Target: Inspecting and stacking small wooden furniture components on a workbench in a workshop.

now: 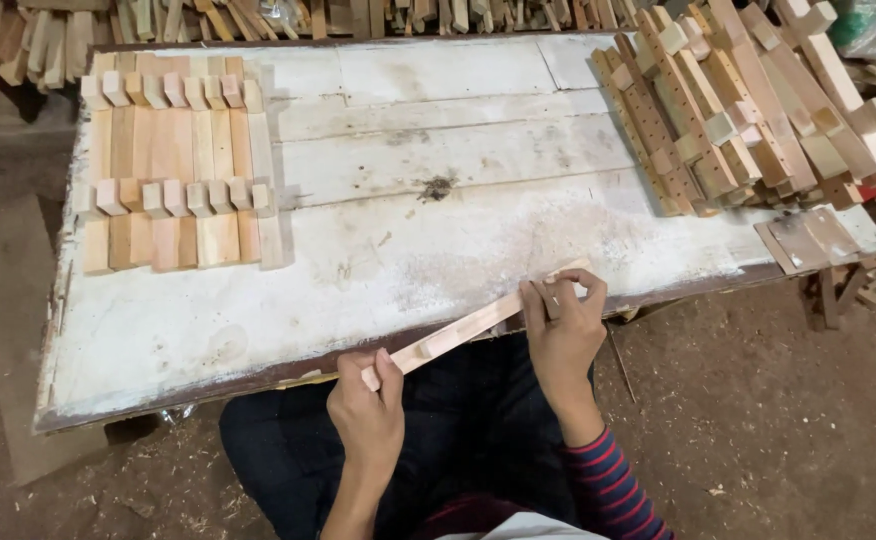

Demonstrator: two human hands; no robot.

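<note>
A narrow pale wooden strip (468, 326) slants over the near edge of a worn white board table (408, 250). My left hand (366, 410) grips the strip's lower end near my lap. Higher up, my right hand (563, 325) is closed around its upper end, at the table's edge. A small raised block shows on the strip close to my left thumb. The strip's far tip pokes out beyond my right fingers.
A neat row of wooden strips with small blocks (173, 175) lies at the table's left. A heap of drilled wooden pieces (738, 100) fills the right side. Flat brown sheets (808, 238) lie at the right corner. More wood scraps (158, 20) line the back; sawdust floor around.
</note>
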